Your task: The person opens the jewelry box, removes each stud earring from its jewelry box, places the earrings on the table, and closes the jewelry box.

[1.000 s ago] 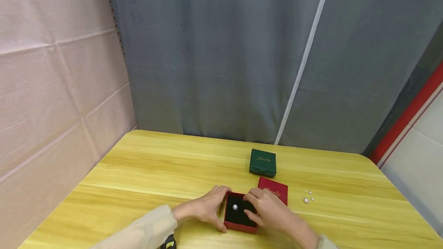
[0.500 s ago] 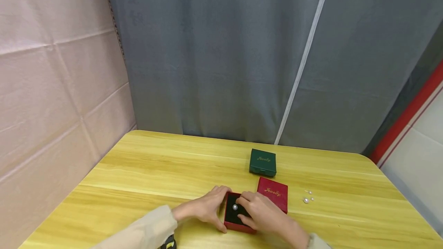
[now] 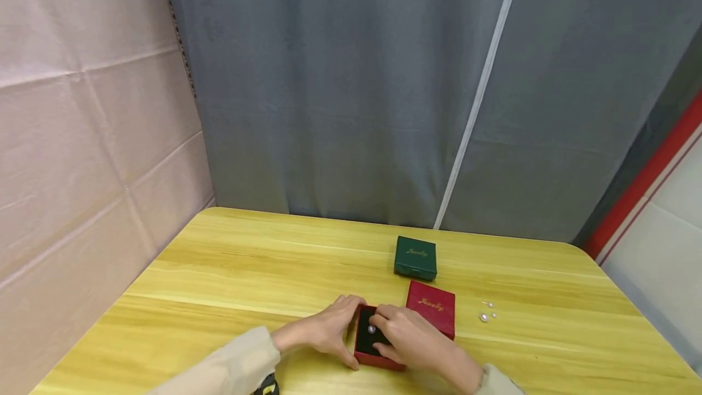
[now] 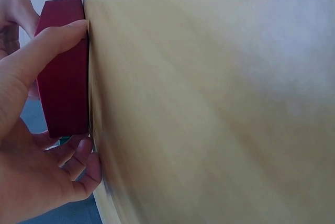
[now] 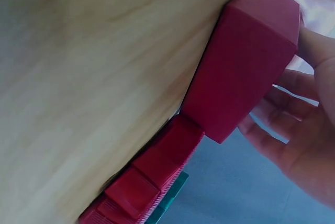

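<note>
A small red jewelry box point(image 3: 379, 361) lies open on the table, with a black insert point(image 3: 364, 342) inside. One pearl point(image 3: 372, 329) sits on the insert. My left hand point(image 3: 325, 329) grips the box's left side, fingers at the far corner. In the left wrist view its thumb point(image 4: 52, 41) lies along the red wall. My right hand point(image 3: 414, 337) reaches over the box from the right, index finger and thumb apart, near the pearl and the insert. Its fingertips are partly hidden behind the box in the right wrist view, where the hand point(image 5: 306, 140) looks loosely spread.
Touching or just behind the box's right side lies a red piece point(image 3: 436, 308) with gold "Jewelry" lettering. A green jewelry box point(image 3: 415, 258) stands further back. Several loose pearl pieces point(image 3: 484, 317) lie to the right on the wooden table point(image 3: 247, 261).
My right hand has slid left across the box, bringing its fingers up to the pearl. It covers more of the insert and less of the red lettered piece. The left hand stays put.
</note>
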`<action>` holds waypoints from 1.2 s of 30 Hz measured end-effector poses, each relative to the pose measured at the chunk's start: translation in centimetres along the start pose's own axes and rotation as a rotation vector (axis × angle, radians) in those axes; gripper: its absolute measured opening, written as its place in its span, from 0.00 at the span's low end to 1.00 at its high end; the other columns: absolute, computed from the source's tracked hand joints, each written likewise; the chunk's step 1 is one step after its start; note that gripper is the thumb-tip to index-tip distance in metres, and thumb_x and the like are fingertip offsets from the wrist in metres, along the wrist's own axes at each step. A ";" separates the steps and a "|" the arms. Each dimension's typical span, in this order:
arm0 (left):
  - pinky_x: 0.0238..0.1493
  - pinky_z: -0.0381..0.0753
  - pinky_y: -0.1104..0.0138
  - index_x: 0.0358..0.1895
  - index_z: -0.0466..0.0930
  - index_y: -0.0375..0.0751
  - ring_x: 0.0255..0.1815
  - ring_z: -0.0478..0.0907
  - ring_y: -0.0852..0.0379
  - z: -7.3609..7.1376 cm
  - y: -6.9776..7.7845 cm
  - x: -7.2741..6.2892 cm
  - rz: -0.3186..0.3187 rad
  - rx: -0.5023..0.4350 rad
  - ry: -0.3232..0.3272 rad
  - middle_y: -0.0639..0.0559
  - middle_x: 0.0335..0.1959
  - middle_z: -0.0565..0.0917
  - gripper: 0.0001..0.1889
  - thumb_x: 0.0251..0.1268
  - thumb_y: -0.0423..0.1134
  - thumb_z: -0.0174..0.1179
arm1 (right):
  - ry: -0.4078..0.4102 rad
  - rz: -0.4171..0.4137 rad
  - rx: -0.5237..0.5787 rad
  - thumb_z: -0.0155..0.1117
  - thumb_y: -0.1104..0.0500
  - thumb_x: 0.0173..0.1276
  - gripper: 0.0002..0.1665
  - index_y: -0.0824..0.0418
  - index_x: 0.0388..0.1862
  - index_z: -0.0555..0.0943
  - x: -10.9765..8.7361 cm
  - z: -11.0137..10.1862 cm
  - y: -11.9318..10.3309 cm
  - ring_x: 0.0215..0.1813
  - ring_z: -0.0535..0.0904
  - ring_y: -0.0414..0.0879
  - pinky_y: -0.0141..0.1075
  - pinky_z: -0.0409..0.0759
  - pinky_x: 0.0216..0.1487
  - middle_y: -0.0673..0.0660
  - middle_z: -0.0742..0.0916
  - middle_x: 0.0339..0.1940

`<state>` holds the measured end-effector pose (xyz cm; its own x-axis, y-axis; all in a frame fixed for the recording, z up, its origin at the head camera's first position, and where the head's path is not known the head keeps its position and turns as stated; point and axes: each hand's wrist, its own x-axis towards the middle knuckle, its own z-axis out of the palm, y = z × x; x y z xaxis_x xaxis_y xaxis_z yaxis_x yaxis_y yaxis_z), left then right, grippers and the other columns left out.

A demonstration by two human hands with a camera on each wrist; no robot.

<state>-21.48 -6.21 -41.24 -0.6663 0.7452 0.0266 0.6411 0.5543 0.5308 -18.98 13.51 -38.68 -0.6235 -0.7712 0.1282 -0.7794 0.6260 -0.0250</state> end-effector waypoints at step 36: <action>0.50 0.65 0.71 0.57 0.58 0.40 0.46 0.60 0.63 -0.1 0.0 -0.1 0.010 0.013 0.004 0.53 0.52 0.66 0.44 0.34 0.49 0.73 | -0.022 -0.017 -0.104 0.63 0.59 0.57 0.07 0.59 0.35 0.81 1.4 -0.1 -1.0 0.26 0.68 0.35 0.24 0.74 0.31 0.49 0.77 0.28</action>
<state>-21.43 -6.32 -41.15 -0.6612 0.7493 0.0357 0.6527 0.5512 0.5198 -19.11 11.82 -38.35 -0.6126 -0.7833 0.1056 -0.7799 0.6208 0.0797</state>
